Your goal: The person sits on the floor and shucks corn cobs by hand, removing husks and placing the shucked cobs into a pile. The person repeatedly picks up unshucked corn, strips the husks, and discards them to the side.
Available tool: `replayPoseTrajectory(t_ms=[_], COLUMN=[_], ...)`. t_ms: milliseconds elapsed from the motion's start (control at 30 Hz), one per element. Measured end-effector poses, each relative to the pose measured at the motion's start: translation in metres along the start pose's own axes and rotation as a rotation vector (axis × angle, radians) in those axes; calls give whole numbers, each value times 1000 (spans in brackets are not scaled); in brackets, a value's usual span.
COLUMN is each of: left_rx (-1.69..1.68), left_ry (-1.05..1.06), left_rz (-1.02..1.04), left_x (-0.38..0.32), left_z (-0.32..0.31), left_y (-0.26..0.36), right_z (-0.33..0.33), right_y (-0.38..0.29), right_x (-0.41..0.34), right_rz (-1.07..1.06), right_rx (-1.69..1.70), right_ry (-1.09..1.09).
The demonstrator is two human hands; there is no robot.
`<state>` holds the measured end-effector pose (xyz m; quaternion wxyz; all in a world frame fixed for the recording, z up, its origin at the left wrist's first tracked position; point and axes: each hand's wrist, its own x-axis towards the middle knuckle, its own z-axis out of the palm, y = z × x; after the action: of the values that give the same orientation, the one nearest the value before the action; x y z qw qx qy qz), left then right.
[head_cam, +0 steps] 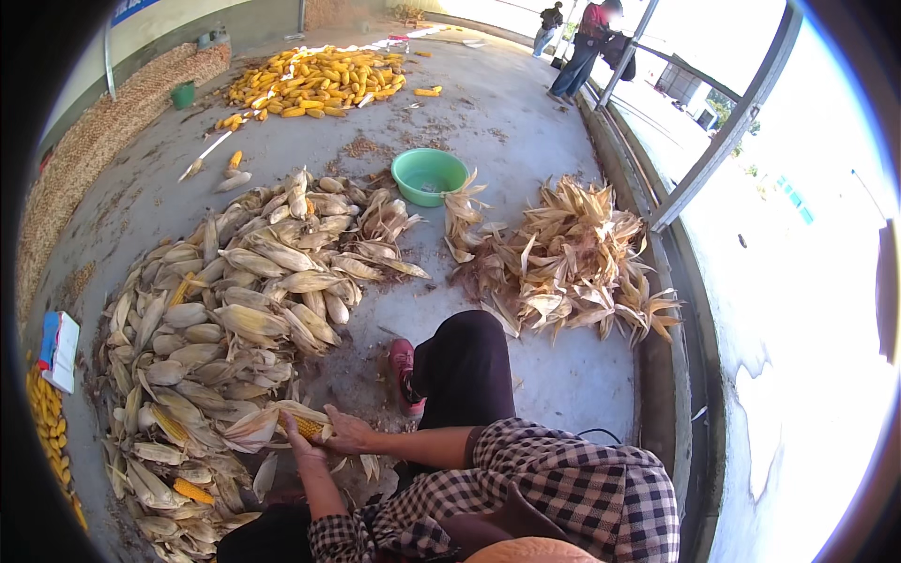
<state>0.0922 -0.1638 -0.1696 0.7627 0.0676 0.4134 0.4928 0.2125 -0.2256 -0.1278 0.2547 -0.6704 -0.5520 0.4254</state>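
My left hand [303, 442] grips an ear of corn [307, 426] whose yellow kernels show between parted husks. Dry husk leaves [252, 428] flare out from the ear towards the left. At the ear's other end, my right hand [348, 431] has its fingers against the kernels and husk. Beneath and to the left spreads a large heap of unhusked corn ears [243, 317], with a bare yellow ear [193, 491] among them near my left arm.
Loose husks [556, 267] are piled front right, beside a green plastic basin [430, 176]. Husked cobs [320, 81] lie heaped farther off, with more cobs [48, 422] at far left near a box [60, 352]. A low ledge [669, 394] runs along the right; a person [588, 49] stands beyond.
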Motion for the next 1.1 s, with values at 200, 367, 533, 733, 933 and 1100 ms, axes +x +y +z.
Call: replayPoseTrajectory(t_ms=[200,367,533,733,933,1100], left_rx=[-27,-41,-69,-166,-184,-139], left_ry=[-22,-43,-50,-62,-190,-118], left_rz=[-3,19,-7,-98,30,117], left_x=[5,-22,-24,-23,-23,-11], left_z=[-6,21,24,32,31,15], left_y=[3,8,6,-5,18,23], right_z=[-1,3,-4,-12,6,-14], right_y=[0,9,15,36,33,-26], right_x=[-6,2,8,20,36,7], right_rz=[-131,-192,-299,-339,-196,479], right_rx=[101,163,146,-134,194,1255], right_ry=[47,134,220,304,167,-398])
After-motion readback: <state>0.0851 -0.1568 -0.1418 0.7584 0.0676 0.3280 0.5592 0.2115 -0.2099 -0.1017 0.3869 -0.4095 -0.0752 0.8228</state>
